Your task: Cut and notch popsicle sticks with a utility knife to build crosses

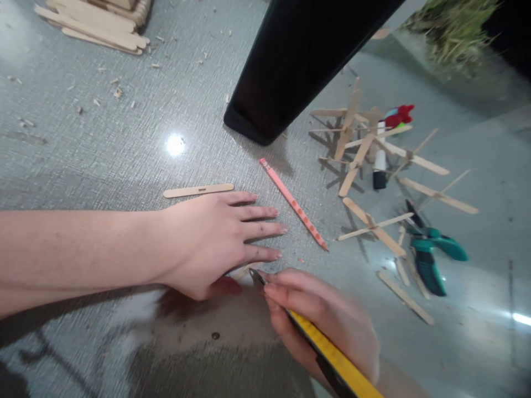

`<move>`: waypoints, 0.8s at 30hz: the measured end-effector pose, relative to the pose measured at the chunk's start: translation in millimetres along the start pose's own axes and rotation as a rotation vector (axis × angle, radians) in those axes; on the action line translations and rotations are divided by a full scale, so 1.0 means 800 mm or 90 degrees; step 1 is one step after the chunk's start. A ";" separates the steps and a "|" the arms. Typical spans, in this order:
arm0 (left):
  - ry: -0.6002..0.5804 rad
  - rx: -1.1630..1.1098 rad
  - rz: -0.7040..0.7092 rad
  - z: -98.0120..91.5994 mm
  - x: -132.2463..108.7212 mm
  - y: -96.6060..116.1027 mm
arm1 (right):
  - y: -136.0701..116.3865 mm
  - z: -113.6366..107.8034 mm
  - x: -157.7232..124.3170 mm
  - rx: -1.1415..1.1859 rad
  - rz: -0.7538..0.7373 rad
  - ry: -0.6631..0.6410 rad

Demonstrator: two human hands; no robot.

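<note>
My left hand (211, 235) lies palm down on the grey table (136, 155) with its fingers spread. A small end of a wooden craft stick (244, 271) pokes out by its index finger and thumb; the rest is hidden under the hand. My right hand (327, 320) is closed around a yellow and black utility knife (332, 348), whose blade tip meets or nearly meets that stick end. Just beyond my left hand lies another craft stick (178, 193) with a small slot cut in its middle. A pink dotted pencil (290, 200) rests past the fingertips.
On the right lie several crossed craft sticks (357, 163), a marker (379, 160), green-handled pliers (429, 260) and a loose stick (404, 297). A black upright object (307, 61) stands at the back. Stacked sticks (95, 25) sit at upper left, with wood shavings (118, 92) scattered nearby.
</note>
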State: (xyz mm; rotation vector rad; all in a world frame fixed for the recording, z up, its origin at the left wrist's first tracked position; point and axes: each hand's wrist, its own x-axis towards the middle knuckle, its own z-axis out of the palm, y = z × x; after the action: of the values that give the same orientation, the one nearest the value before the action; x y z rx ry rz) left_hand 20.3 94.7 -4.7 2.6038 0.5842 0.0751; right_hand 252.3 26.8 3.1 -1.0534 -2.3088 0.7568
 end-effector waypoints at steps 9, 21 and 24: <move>-0.011 0.014 -0.006 0.002 0.000 0.002 | -0.012 -0.003 0.014 0.034 0.030 -0.011; -0.016 0.015 0.002 0.001 -0.001 0.002 | -0.004 0.000 0.010 0.005 -0.008 0.026; -0.017 0.018 0.002 0.001 0.000 0.002 | -0.001 0.004 0.007 0.011 -0.011 0.038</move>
State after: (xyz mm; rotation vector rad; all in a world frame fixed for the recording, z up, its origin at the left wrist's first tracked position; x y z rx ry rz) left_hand 21.0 92.9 -4.7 2.6294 0.5764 0.0331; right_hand 246.7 30.4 2.4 -1.0341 -2.2535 0.7273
